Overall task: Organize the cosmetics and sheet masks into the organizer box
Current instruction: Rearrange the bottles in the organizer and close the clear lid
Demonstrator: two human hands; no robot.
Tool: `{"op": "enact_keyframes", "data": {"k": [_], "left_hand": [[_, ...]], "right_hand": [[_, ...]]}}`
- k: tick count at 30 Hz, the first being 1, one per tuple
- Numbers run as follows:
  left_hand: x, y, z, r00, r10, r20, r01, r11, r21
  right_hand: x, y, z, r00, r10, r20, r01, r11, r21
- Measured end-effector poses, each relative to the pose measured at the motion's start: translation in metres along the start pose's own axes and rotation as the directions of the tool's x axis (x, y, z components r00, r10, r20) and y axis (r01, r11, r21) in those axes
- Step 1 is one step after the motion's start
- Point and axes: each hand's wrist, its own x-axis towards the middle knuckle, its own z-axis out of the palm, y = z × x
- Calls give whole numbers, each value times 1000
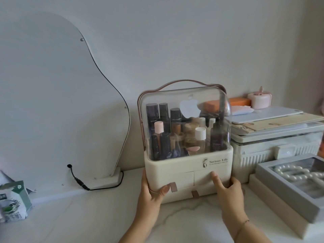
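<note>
A cream organizer box with a clear domed lid and a brown handle stands upright on the white marble table. Several cosmetic bottles stand inside under the shut lid. Its drawers at the bottom are pushed in, with brown pull tabs showing. My left hand grips the box's lower left corner, thumb on the front. My right hand holds the lower right side, thumb pressed against the right drawer front.
A curved mirror leans on the wall at the left, with a black cable at its base. A green-and-white packet lies at the far left. Stacked storage boxes and a grey jewellery box with pearls crowd the right.
</note>
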Motion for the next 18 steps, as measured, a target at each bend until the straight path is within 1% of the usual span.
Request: {"op": "enact_keyframes", "data": {"k": [3, 12, 18], "left_hand": [[2, -1, 4, 999, -5, -37, 5, 1000, 21], [12, -10, 17, 991, -10, -136, 22, 996, 86], [15, -13, 16, 989, -10, -146, 25, 995, 97]], "right_hand": [[4, -2, 2, 1000, 19, -16, -19, 1000, 4], [23, -10, 16, 996, 88, 4, -88, 995, 39], [26, -3, 20, 996, 86, 5, -86, 996, 38]]}}
